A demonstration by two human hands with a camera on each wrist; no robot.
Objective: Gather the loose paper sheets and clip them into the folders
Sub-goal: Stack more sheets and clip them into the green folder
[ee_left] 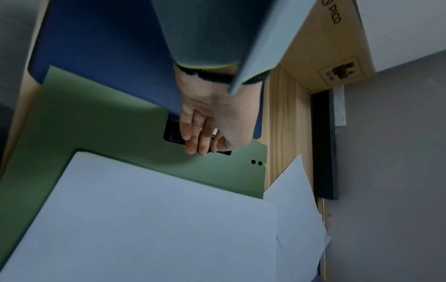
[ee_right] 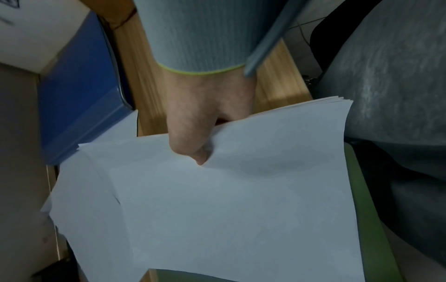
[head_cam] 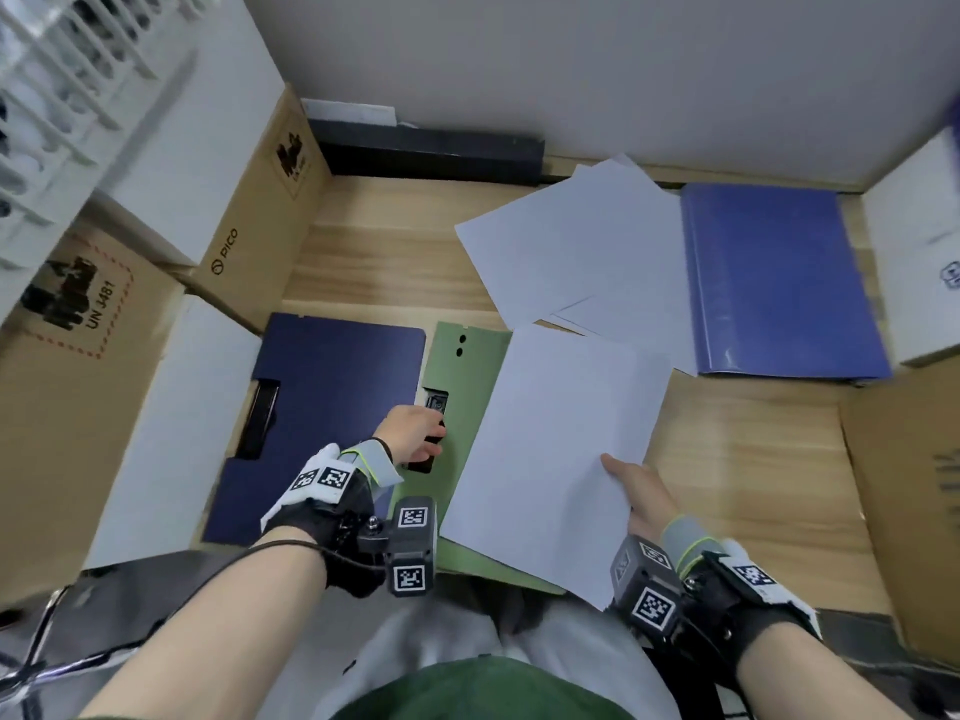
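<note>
A green folder [head_cam: 460, 366] lies open at the desk's front edge, its black clip [head_cam: 435, 402] near the left side. My left hand [head_cam: 415, 431] rests on that clip, fingers [ee_left: 193, 133] laid over it and gripping its lever. My right hand [head_cam: 639, 491] pinches a stack of white sheets [head_cam: 561, 449] at its near right edge, thumb [ee_right: 193, 148] on top, holding it over the green folder. More loose sheets [head_cam: 576, 241] lie spread further back. A dark blue folder [head_cam: 332, 397] lies to the left, a lighter blue folder [head_cam: 779, 278] at the right.
Cardboard boxes [head_cam: 249, 215] wall in the left side, and further boxes [head_cam: 914, 459] stand at the right. A black bar [head_cam: 431, 153] runs along the back by the grey wall. Bare wooden desk [head_cam: 753, 459] shows to the right of the held sheets.
</note>
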